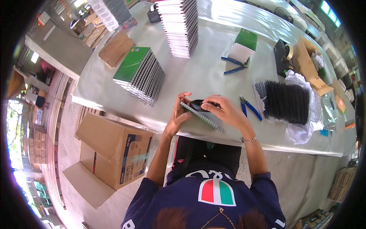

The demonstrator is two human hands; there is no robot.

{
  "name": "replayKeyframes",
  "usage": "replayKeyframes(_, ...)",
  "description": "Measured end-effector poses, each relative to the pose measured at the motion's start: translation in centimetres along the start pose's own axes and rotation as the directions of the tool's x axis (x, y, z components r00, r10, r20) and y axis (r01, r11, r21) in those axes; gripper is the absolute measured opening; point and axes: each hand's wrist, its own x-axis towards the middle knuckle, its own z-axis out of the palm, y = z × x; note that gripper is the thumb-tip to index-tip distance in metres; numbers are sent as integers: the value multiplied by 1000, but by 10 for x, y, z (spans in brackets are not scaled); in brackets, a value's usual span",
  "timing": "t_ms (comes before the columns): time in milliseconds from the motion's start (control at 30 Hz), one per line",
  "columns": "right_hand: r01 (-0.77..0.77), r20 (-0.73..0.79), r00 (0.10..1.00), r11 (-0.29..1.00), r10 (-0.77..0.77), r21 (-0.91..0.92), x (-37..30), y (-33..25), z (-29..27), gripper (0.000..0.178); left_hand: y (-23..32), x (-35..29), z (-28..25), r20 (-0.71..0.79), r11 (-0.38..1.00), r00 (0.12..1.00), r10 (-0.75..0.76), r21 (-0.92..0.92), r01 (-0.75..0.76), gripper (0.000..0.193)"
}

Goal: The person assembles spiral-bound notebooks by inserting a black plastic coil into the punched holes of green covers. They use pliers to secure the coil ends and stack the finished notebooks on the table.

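Observation:
At the table's front edge my left hand [178,115] is closed round one end of a spiral-bound notebook [201,116], thumb on its near side. A wire coil runs along the notebook's edge, and a loose length of coil [221,130] sticks out past the right end. My right hand [225,109] is closed, its fingers pinching a dark rounded object [196,104] against the notebook's far side; its kind is hard to make out. To the right of that hand lie blue-handled pliers [250,108]. Farther back, a second pair of blue-handled pliers [234,65] rests with its handles spread.
Left stands a stack of green-covered spiral notebooks [131,65], with a tall stack [178,32] behind. A smaller green-topped stack [245,41] is at back right. Black coils [288,102] lie in white wrapping at right, near an open carton [305,63]. A cardboard box [110,145] sits below the table's left front.

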Motion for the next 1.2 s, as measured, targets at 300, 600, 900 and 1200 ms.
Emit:
replayKeyframes(300, -387, -663, 745, 764, -69, -515, -55, 52, -10, 55, -17, -9, 31, -229, 993, 972, 60, 116, -33, 29)
replayKeyframes(600, -530, -791, 611, 728, -28, -435, -103, 76, 21, 55, -9, -10, 43, -232, 999, 972, -24, 41, 34, 33)
replayKeyframes(900, -5, -761, 635, 986, 133, 168, -95, 7, 52, 54, -6, -15, 41, -145, 995, 985, -92, 34, 98, 25)
replayKeyframes(1200, 64, -641, 763, 997, -80, -49, -83, -15, 82, 52, 2, -18, 44, -103, 985, 994, -35, 166, 52, 28)
